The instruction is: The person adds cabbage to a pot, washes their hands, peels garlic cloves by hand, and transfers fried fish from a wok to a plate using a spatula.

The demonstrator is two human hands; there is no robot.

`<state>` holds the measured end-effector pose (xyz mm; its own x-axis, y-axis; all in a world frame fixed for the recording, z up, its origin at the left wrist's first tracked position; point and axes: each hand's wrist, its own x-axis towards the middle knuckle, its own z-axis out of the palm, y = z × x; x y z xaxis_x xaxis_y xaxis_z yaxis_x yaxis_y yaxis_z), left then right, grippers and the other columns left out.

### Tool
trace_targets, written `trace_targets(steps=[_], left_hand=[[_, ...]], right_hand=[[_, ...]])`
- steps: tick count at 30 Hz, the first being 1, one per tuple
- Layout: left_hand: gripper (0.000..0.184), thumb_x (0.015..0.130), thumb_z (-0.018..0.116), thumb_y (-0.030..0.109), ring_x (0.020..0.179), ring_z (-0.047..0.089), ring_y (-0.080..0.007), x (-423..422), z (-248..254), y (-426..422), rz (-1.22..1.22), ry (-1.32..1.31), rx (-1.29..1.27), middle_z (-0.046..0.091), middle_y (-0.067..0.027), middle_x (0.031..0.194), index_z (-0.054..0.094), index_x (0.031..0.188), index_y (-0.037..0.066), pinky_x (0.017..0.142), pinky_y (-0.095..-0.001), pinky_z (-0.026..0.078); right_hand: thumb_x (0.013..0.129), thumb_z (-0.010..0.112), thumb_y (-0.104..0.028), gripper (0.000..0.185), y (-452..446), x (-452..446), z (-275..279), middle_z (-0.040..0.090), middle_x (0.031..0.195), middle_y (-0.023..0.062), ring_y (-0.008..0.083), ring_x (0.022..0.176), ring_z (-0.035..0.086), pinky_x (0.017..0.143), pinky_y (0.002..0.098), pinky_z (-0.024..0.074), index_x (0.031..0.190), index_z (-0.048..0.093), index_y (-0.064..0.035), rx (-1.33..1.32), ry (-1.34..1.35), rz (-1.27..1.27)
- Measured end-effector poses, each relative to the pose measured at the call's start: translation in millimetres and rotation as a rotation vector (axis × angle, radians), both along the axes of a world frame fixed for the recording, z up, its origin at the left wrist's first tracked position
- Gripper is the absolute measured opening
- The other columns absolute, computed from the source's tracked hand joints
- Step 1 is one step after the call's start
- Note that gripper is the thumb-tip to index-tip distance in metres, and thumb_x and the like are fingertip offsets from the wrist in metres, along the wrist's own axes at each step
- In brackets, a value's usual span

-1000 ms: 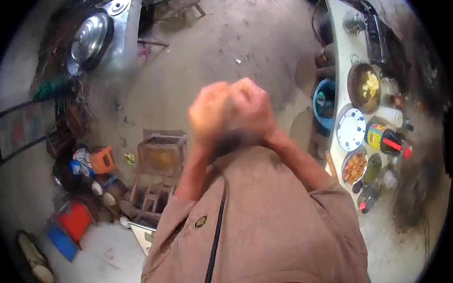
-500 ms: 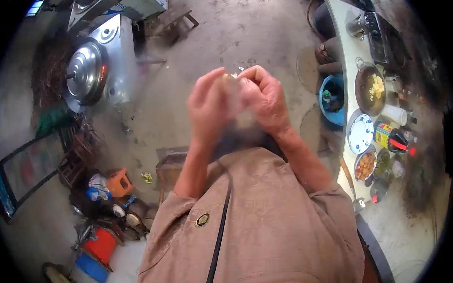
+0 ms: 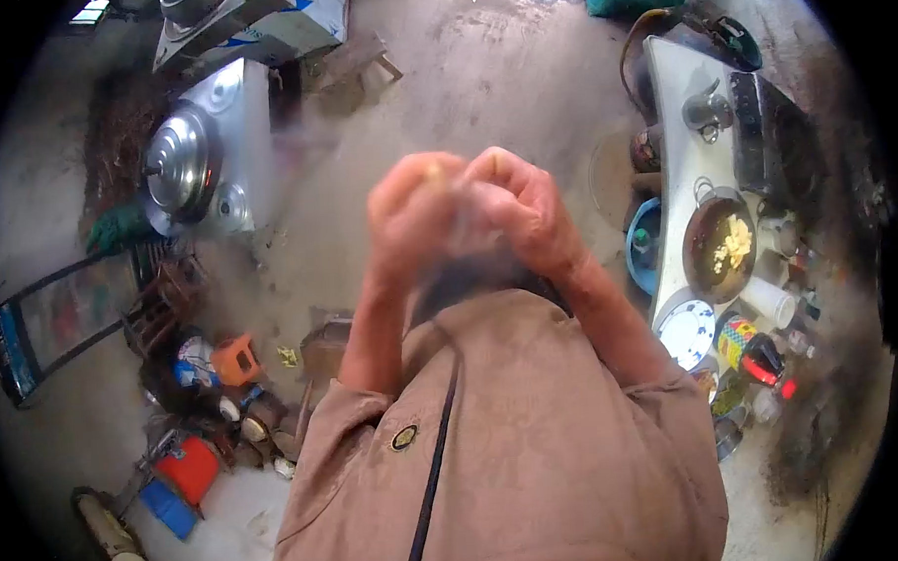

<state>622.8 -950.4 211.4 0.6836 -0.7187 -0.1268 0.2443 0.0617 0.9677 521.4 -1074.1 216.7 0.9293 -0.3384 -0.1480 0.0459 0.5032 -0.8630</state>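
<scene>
And here the left hand (image 3: 412, 217) and right hand (image 3: 526, 209) have curled inward, close together beyond the brown shirt (image 3: 553, 425); half a second ago a pale bit showed between their fingertips, now blur and bent fingers hide it; most likely it sits between the two hands, though that's a judgement; the left is smeared by motion, the right has its fingers folded toward the thumb, and whether either is pinching I cannot tell; the finger work looks unfinished; off to the right, well apart, yellow pieces (image 3: 736, 239) lie in a dark pan (image 3: 702, 230) on the white counter (image 3: 676, 149).
</scene>
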Motion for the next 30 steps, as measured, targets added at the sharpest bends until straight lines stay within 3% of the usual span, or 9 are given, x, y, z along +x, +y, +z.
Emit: trace_targets(steps=[5,6,11,14,17,21,25,27,30], left_hand=[[0.031,0.101,0.049,0.027,0.051,0.046,-0.0064,-7,8,-48,-0.044,0.129,-0.054,0.059,-0.0028,0.084,0.06,0.115,0.002,0.042,-0.0202,0.034],[0.029,0.102,0.048,0.022,0.052,0.048,-0.0064,-6,4,-56,-0.141,-0.305,0.013,0.06,-0.0038,0.084,0.059,0.118,0.001,0.043,-0.0205,0.035],[0.026,0.1,0.05,0.011,0.056,0.052,-0.0059,-22,4,-88,-0.28,-0.435,0.116,0.062,-0.0046,0.083,0.059,0.121,-0.001,0.047,-0.0204,0.041],[0.025,0.097,0.053,0.006,0.056,0.052,-0.0064,-27,0,-105,-0.325,-0.527,0.1,0.062,-0.0049,0.084,0.061,0.12,0.0,0.05,-0.0208,0.043],[0.026,0.094,0.055,0.002,0.059,0.053,-0.007,-22,-9,-112,-0.418,-0.797,0.06,0.064,-0.0052,0.087,0.062,0.119,0.001,0.051,-0.0218,0.044],[0.028,0.087,0.062,0.001,0.089,0.068,-0.0288,-15,-16,-125,-0.496,-0.842,0.058,0.069,-0.0152,0.101,0.065,0.115,0.005,0.075,-0.0372,0.053],[0.026,0.089,0.061,0.002,0.086,0.067,-0.0272,-4,-20,-133,-0.658,-0.849,0.076,0.068,-0.014,0.1,0.065,0.114,0.006,0.075,-0.0369,0.053],[0.031,0.088,0.064,0.007,0.09,0.066,-0.0266,6,-29,-133,-0.762,-0.816,0.102,0.067,-0.015,0.103,0.062,0.119,0.005,0.078,-0.0361,0.052],[0.025,0.099,0.053,0.013,0.06,0.052,-0.0077,11,-30,-140,-0.762,-0.698,0.078,0.059,-0.0016,0.081,0.062,0.119,0.002,0.052,-0.0224,0.041]], right_hand=[[0.095,0.05,-0.013,0.015,-49,-32,5,0.056,0.068,0.0021,0.0101,0.059,0.058,0.052,0.026,0.0467,0.088,0.055,-0.0016,0.169,-0.012,-0.096],[0.096,0.051,-0.015,0.018,-60,-37,5,0.056,0.068,0.0017,0.0095,0.058,0.057,0.052,0.0261,0.0463,0.084,0.055,-0.0019,-0.061,0.102,-0.105],[0.094,0.06,-0.019,0.021,-83,-50,-2,0.062,0.071,0.0043,0.009,0.061,0.055,0.057,0.0279,0.0487,0.086,0.062,0.0008,-0.728,0.208,-0.362],[0.092,0.061,-0.015,0.016,-93,-64,27,0.065,0.074,0.0067,0.0108,0.065,0.059,0.06,0.0296,0.0503,0.092,0.065,0.0006,-0.272,0.201,-0.236],[0.091,0.062,-0.013,0.015,-98,-69,20,0.067,0.078,0.008,0.0109,0.068,0.062,0.062,0.029,0.0515,0.092,0.066,0.0013,-0.348,0.298,-0.28],[0.09,0.063,-0.013,0.016,-90,-70,6,0.068,0.075,0.0066,0.0113,0.063,0.063,0.058,0.0275,0.0518,0.088,0.067,0.0024,-0.36,0.32,-0.489],[0.089,0.061,-0.009,0.013,-84,-63,-13,0.067,0.07,0.0073,0.012,0.058,0.064,0.051,0.0274,0.0517,0.083,0.066,0.0018,-0.307,0.359,-0.513],[0.089,0.059,-0.009,0.015,-73,-57,-22,0.066,0.069,0.0061,0.0108,0.058,0.064,0.052,0.0265,0.0517,0.081,0.065,0.0018,-0.57,0.358,-0.676],[0.09,0.058,-0.009,0.013,-62,-46,-19,0.064,0.07,0.0041,0.0092,0.058,0.062,0.052,0.0248,0.0509,0.084,0.063,0.0014,-0.228,0.335,-0.735]])
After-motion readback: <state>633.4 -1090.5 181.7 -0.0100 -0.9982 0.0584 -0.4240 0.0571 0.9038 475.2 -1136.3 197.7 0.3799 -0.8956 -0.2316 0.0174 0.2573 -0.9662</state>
